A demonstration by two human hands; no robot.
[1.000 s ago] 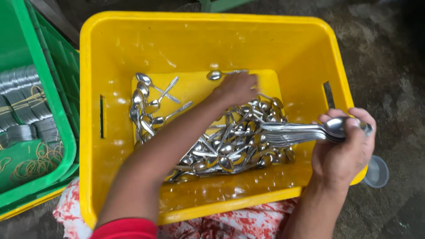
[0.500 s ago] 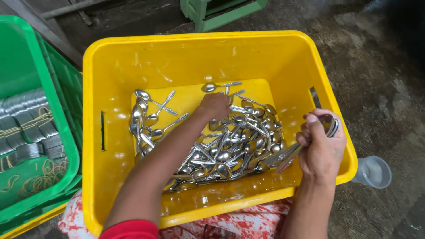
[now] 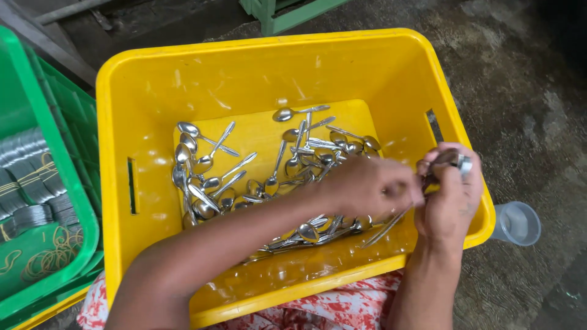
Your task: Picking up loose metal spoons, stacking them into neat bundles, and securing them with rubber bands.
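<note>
A yellow plastic crate (image 3: 153, 91) sits in front of me with several loose steel spoons (image 3: 244, 177) on its bottom. My right hand (image 3: 449, 195) is at the crate's right rim, closed around a stacked bunch of spoons (image 3: 443, 162) whose handles slant down into the crate. My left hand (image 3: 370, 186) has reached across the crate and meets the bunch beside the right hand, fingers pinched at it. Whether it carries a spoon of its own is hidden.
A green crate (image 3: 36, 201) at the left holds banded bundles of spoons (image 3: 27, 177) and loose rubber bands (image 3: 52, 253). A small clear plastic cup (image 3: 516, 223) stands on the rough floor right of the yellow crate. A green frame (image 3: 287, 9) is behind.
My left hand left the far middle of the spoon pile and swung right to the bunch in my right hand. The bunch tilted from level to slanting down.
</note>
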